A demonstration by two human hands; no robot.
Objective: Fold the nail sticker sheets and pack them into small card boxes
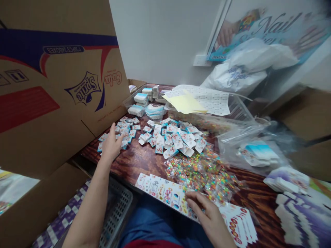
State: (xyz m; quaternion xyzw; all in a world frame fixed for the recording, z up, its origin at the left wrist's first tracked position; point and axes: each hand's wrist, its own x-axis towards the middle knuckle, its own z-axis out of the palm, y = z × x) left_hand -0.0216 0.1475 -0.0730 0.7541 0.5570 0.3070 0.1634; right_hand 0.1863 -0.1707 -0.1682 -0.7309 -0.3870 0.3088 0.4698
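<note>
The person's left hand (111, 144) is open and empty, its fingers spread and raised at the left edge of a loose scatter of small white-and-blue printed cards (170, 137), which covers the middle of a reddish-brown wooden table (144, 162). The right hand (204, 210), at the bottom centre of the frame, has its fingers curved down over a long white printed sticker sheet (160, 191); whether they are clenched on it or only resting there, I cannot tell. Just above that hand lie clear small bags of multicoloured tiny beads or nail ornaments (199, 175), heaped up and touching the sheet's upper edge. To the right of the hand sits a fanned stack of white cards with red printed nail designs (239, 224). Toward the top centre, a clear plastic bin (137, 100) holds stacked blue-and-white packets, and pale yellow paper (184, 102) lies with a white printed sheet (207, 100) on a second clear container. A clear zip bag with blue-and-white cards inside (256, 151) lies at the right, above a pile of purple-and-white packaging cards (297, 213). A large brown cardboard panel printed with Sprite and Cola logos (59, 75) fills the upper left, a crumpled white plastic bag (240, 72) sits at the upper right below a tilted "Nail" poster (269, 31), and a grey plastic basket (117, 210) stands beside the person's blue-clad lap (152, 220).
</note>
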